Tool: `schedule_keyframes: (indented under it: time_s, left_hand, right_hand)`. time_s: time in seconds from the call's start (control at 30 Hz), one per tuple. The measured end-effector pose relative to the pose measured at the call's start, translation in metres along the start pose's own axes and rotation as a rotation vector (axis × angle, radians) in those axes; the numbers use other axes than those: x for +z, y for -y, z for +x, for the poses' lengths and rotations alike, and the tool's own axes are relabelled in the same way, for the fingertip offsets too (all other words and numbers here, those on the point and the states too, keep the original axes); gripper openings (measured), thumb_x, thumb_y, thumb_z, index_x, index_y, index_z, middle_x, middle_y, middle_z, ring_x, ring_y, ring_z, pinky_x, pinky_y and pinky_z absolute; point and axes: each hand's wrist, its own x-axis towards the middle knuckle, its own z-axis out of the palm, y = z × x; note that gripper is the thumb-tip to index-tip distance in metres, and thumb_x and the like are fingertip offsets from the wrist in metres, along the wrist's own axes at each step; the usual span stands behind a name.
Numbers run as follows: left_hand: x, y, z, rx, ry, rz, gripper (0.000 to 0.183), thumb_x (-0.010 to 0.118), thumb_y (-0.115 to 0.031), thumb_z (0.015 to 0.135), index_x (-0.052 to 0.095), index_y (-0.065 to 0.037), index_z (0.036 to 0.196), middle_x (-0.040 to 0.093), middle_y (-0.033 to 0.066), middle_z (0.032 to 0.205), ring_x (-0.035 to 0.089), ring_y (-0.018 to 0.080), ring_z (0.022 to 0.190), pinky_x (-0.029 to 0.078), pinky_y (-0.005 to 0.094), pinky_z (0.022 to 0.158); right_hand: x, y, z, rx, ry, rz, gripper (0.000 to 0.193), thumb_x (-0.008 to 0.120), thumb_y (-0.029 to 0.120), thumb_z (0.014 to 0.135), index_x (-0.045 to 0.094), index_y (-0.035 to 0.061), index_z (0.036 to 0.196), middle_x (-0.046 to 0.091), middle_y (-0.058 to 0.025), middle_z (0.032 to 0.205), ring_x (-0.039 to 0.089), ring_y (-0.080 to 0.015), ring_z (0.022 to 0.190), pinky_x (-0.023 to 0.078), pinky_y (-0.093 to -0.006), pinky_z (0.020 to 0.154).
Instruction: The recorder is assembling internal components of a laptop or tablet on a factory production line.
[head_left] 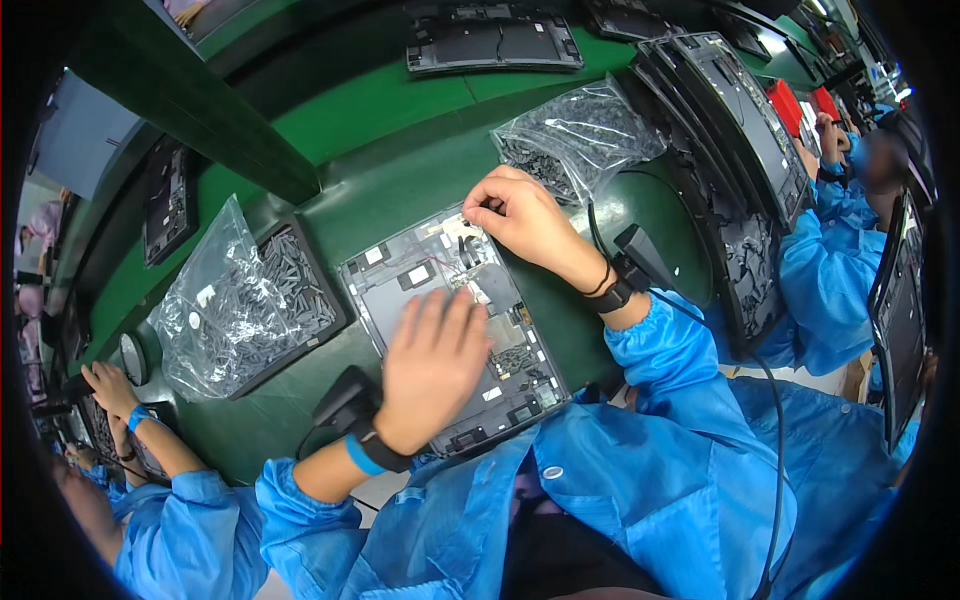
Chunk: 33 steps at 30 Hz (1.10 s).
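A flat, dark grey laptop-like chassis (512,335) lies at a slant before me, with its circuit board, cables and white labels exposed. My left hand (435,350) rests over the middle of it, fingers stretched out, slightly blurred and apparently empty. At the chassis's far edge my right hand (515,215) has thumb and forefinger pinched together beside a bright patch and a short black cable. Whatever sits between those fingertips is too small to make out. Black straps circle both my wrists, and the left one also has a blue band.
On the left, a clear bag (215,330) of small dark parts lies over a black tray (328,318). Another parts bag (580,135) is beyond my right hand. Stacked chassis (740,130) stand at right. Co-workers' hands (112,390) are at far left and far right.
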Motion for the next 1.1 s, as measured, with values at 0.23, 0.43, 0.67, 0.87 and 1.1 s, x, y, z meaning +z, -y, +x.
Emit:
schedule_keyframes:
  time_s: [0.23, 0.43, 0.67, 0.87, 1.1]
  left_hand:
    - [-0.027, 0.105, -0.047, -0.467, -0.155, 0.268, 0.014, 0.064, -0.008, 0.087, 0.067, -0.003, 0.099, 0.067, 0.0112, 0.094, 0.061, 0.0304, 0.087, 0.047, 0.0406, 0.078]
    - [-0.018, 0.122, -0.059, -0.464, -0.132, 0.311, 0.014, 0.064, -0.007, 0.086, 0.067, -0.002, 0.098, 0.064, 0.0117, 0.091, 0.059, 0.0311, 0.084, 0.047, 0.0409, 0.077]
    - [-0.017, 0.138, -0.058, -0.477, -0.184, 0.125, 0.006, 0.065, -0.005, 0.086, 0.066, -0.001, 0.09, 0.064, 0.0135, 0.085, 0.058, 0.0323, 0.081, 0.046, 0.0413, 0.073]
    - [-0.03, 0.13, -0.049, -0.529, -0.297, 0.004, 0.005, 0.065, -0.005, 0.086, 0.067, -0.001, 0.089, 0.066, 0.0146, 0.083, 0.06, 0.0329, 0.078, 0.048, 0.0401, 0.071]
    - [-0.038, 0.079, -0.013, -0.742, -0.236, -1.061, 0.013, 0.066, -0.006, 0.092, 0.067, 0.005, 0.099, 0.069, 0.0052, 0.085, 0.063, 0.0087, 0.077, 0.05, 0.0216, 0.071]
  right_hand:
    - [0.012, 0.018, -0.009, -0.121, -0.187, -0.259, 0.014, 0.068, 0.007, 0.079, 0.064, 0.005, 0.092, 0.061, -0.0112, 0.081, 0.065, -0.0294, 0.073, 0.053, -0.0403, 0.063]
    - [0.024, 0.014, -0.011, -0.187, -0.216, -0.55, 0.011, 0.065, 0.003, 0.075, 0.058, 0.0018, 0.084, 0.06, -0.0134, 0.074, 0.066, -0.0303, 0.07, 0.054, -0.0405, 0.057]
    - [0.025, 0.007, -0.004, -0.164, -0.207, -0.488, 0.007, 0.064, 0.002, 0.075, 0.058, 0.0027, 0.079, 0.061, -0.0152, 0.073, 0.065, -0.0347, 0.068, 0.054, -0.0417, 0.059]
    - [0.004, 0.02, -0.008, -0.266, -0.309, -0.329, 0.018, 0.067, 0.005, 0.079, 0.07, 0.0054, 0.096, 0.068, -0.0118, 0.086, 0.065, -0.0312, 0.075, 0.053, -0.0389, 0.066]
    - [0.007, 0.085, -0.01, -0.163, -0.026, 0.262, 0.011, 0.069, 0.008, 0.085, 0.072, 0.0032, 0.094, 0.071, -0.0093, 0.086, 0.066, -0.0181, 0.072, 0.051, -0.0281, 0.062]
